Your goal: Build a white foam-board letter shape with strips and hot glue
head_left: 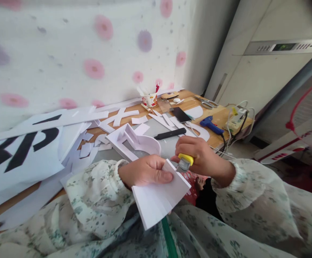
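Note:
My left hand (pixel 147 171) grips a white foam board piece (pixel 160 200), thumb on top, held tilted above my lap. Closed around a yellow-ended utility knife (pixel 185 161) is my right hand (pixel 199 154); the knife's grey metal end is at the board's upper edge. I cannot tell whether the blade is in the board. Just beyond my hands, a white foam letter shape with raised walls (pixel 134 141) lies on the table. A black-handled tool (pixel 170 133) rests to its right.
White offcuts and strips (pixel 126 116) cover much of the wooden table (pixel 190 98). Printed letter sheets (pixel 24 150) lie at left. Farther back are a paper cup (pixel 150 99), a phone (pixel 182 114) and scissors (pixel 206 103). A blue glue gun (pixel 211 124), cables and a fan (pixel 311 114) are at right.

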Demonstrator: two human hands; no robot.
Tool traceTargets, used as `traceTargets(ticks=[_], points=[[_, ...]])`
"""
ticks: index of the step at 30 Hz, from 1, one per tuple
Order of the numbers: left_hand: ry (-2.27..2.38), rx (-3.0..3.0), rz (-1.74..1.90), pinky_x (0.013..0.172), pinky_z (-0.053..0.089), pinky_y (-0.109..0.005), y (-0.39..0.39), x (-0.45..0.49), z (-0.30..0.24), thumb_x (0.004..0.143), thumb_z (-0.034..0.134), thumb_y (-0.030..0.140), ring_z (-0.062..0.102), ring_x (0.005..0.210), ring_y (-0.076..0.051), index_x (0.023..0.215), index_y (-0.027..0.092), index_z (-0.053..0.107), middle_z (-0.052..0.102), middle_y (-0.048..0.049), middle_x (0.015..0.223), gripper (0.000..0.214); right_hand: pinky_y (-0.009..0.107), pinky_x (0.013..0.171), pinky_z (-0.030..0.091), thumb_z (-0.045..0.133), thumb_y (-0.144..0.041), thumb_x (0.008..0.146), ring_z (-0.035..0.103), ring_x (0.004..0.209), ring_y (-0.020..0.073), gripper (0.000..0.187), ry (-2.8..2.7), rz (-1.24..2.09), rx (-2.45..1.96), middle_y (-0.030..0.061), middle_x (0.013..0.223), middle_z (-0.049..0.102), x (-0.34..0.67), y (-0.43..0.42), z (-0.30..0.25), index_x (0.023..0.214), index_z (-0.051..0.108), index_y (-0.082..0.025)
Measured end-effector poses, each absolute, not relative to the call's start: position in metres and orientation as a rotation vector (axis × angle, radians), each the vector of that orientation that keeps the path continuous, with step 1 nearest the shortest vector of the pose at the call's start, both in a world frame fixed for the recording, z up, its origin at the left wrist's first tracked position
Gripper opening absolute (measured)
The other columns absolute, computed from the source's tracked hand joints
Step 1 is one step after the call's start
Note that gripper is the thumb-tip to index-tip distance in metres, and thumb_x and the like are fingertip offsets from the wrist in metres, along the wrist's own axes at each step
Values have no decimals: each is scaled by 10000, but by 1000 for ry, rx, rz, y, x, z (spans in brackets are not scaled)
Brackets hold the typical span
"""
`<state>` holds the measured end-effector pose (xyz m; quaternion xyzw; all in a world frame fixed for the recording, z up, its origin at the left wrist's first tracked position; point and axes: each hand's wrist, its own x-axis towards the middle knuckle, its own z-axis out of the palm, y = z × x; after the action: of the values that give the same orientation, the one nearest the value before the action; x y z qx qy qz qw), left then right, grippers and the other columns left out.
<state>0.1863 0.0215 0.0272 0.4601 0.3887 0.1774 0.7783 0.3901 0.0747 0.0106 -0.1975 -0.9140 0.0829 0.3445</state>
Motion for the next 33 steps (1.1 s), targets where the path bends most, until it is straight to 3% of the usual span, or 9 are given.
traceTargets(ticks=[5, 10, 15, 21, 27, 33], points=[[955, 1015, 561, 471, 391, -297, 8, 197, 23, 539, 696, 584, 682, 715, -308, 528, 187, 664, 697, -93, 612, 399, 241, 549, 332, 577, -257, 899, 464, 598, 121, 264, -2353, 158, -566, 44, 697, 547, 385, 73, 8, 658, 545, -156], [866, 1029, 587, 436, 314, -260, 11, 197, 25, 507, 744, 586, 617, 516, -229, 515, 189, 674, 597, -40, 455, 404, 239, 543, 332, 573, -262, 907, 480, 597, 125, 280, -2332, 140, -600, 47, 691, 553, 382, 73, 7, 650, 546, -152], [799, 1021, 476, 441, 320, -262, 18, 192, 29, 506, 768, 581, 533, 420, -162, 544, 187, 701, 535, -6, 420, 402, 243, 546, 331, 557, -276, 919, 484, 597, 124, 291, -2331, 138, -635, 40, 687, 542, 380, 73, 4, 655, 548, -152], [702, 1038, 346, 388, 191, -200, 17, 192, 28, 554, 775, 529, 354, 340, -53, 640, 180, 751, 526, 30, 449, 361, 256, 585, 343, 573, -305, 910, 504, 644, 138, 283, -2299, 211, -878, 21, 699, 528, 377, 84, -8, 666, 531, -169], [685, 1039, 292, 416, 311, -229, 19, 191, 31, 592, 763, 513, 548, 420, -138, 700, 184, 768, 669, -32, 540, 346, 241, 594, 359, 629, -235, 868, 504, 650, 125, 205, -2211, 347, -782, 0, 699, 523, 384, 82, -6, 700, 527, -179], [748, 1044, 552, 436, 368, -241, 15, 191, 27, 601, 754, 511, 629, 495, -189, 627, 177, 737, 623, -25, 463, 336, 246, 567, 352, 579, -261, 908, 494, 632, 128, 256, -2295, 299, -578, 32, 708, 541, 388, 69, 1, 677, 513, -174]])
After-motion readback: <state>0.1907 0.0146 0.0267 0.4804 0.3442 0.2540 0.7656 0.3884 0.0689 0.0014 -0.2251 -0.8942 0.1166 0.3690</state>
